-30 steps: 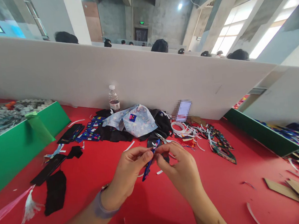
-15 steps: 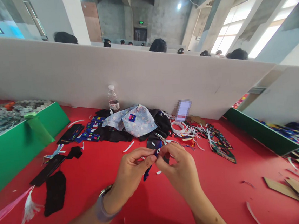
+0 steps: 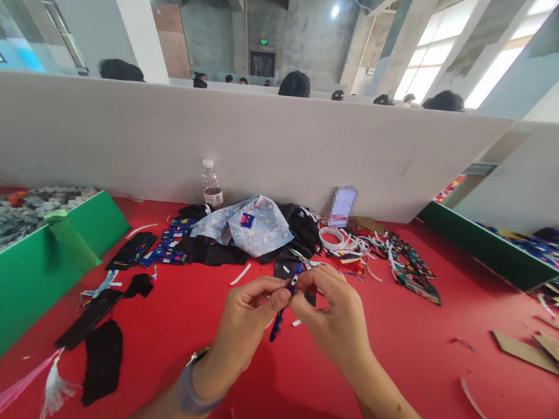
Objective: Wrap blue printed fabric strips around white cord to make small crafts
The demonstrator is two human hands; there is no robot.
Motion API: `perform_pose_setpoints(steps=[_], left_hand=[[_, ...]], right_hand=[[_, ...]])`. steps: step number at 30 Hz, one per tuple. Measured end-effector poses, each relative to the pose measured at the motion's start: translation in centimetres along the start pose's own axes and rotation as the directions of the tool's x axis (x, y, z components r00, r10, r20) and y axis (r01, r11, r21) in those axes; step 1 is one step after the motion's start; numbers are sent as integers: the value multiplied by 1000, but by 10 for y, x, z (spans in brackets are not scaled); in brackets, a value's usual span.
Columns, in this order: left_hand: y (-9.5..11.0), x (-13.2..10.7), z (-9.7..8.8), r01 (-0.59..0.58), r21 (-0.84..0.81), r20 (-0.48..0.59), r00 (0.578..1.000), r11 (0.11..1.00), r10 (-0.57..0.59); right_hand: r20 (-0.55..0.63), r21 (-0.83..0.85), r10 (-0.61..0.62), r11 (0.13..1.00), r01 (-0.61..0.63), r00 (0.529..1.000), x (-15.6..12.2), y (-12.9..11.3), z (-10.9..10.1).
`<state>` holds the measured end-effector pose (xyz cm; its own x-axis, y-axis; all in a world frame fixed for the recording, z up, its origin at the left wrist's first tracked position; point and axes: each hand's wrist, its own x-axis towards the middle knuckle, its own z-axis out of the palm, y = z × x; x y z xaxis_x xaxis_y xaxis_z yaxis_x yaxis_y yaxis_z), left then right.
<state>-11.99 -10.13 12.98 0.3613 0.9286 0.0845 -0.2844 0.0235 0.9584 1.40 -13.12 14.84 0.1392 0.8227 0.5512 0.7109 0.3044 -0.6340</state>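
Left hand (image 3: 244, 325): thumb and forefinger pinch the blue strip (image 3: 275, 325).
Right hand (image 3: 337, 322): closed on its top end, I think.
Change: hands drawn closer, grip tighter; strip hangs above the red table (image 3: 422, 354).

the blue fabric strip (image 3: 277, 324) is narrow and dark blue, with small bright printed patches. it slants, upper end up and to the right, lower end hanging free above the middle of the red surface (image 3: 422, 354). its upper part is pinched between the left hand (image 3: 244, 328) and the right hand (image 3: 337, 319).
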Motion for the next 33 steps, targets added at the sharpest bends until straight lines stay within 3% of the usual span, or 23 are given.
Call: perform_pose_setpoints(steps=[16,27,33], left_hand=[[-3,2,-2,39,-28,-29,999,999,-40],[6,3,0,175,-140,-67,980,975,-186],[6,4,-1,249,-239,-16,965,938,-260]], right_hand=[[42,-3,13,1000,-13,999,4,1,-2],[93,7,14,1000,-15,996,7,2,-5],[122,17,35,999,-37,992,8,3,-7]])
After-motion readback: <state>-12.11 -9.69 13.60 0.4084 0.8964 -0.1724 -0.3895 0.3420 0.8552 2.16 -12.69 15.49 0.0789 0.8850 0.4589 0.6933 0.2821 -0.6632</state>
